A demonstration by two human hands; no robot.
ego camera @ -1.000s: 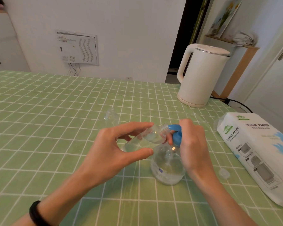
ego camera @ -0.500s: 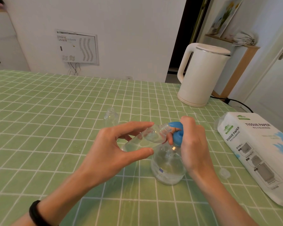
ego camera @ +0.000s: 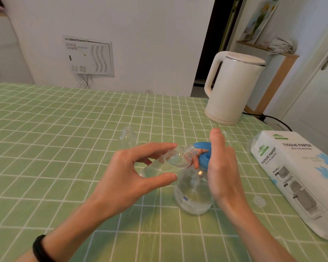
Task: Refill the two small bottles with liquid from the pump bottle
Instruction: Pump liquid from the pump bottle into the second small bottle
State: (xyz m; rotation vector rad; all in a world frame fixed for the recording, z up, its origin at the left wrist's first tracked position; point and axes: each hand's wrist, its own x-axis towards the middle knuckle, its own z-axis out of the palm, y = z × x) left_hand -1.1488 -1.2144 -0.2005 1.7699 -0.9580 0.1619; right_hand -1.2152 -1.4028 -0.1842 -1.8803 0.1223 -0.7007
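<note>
Centre frame: left hand (ego camera: 129, 173) pinches the tilted small bottle (ego camera: 170, 161), neck at the pump bottle (ego camera: 193, 193) nozzle; right hand (ego camera: 222, 167) alongside, fingers straight.

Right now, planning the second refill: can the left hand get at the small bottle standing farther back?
Probably not yet: the left hand grips the tilted bottle, though only bare tablecloth lies before the standing bottle.

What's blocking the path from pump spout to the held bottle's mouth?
Nothing visible. The left hand holds the bottle tilted, mouth at the blue spout; a finger of the right hand lies below it, not across.
</note>
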